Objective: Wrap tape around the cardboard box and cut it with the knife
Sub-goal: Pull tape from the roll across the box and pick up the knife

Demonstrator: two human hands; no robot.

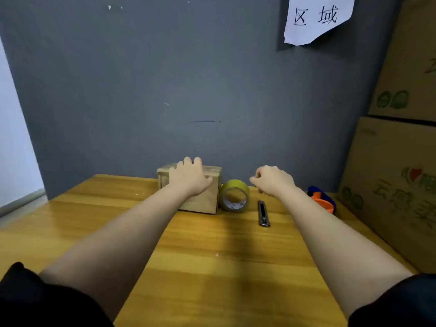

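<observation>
1. Wooden table (203, 256) running up to a grey wall (165, 79); a few pale specks scattered on the tabletop.
2. Small cardboard box (205, 199) at the far edge of the table, against the wall, left of centre.
3. Left hand (190, 177) laid flat on top of the cardboard box, fingers straight and reaching over its far edge, thumb along the front top edge; nothing gripped.
4. Yellow tape roll (234, 195) standing on its rim just right of the cardboard box, touching or nearly touching its side, hollow core facing the camera; print inside the core too small to read.
5. Black utility knife (263, 213) lying flat on the table right of the tape roll, lengthwise toward the camera, apart from both hands.
6. Right hand (273, 180) hovering above the table behind the utility knife and beside the tape roll, fingers loosely curled, holding nothing.
7. Blue and orange tape dispenser (322, 199) at the right edge of the table, partly hidden behind the right forearm.
8. Stacked large cartons (396, 161) crowding the right side, printed with green characters and fruit-like drawings, too skewed to read.
9. White paper sheet (316, 17) stuck on the wall at upper right, showing the characters "区域"; upper part cut off by the frame.
10. Dark sleeves (47, 303) at the bottom corners.
</observation>
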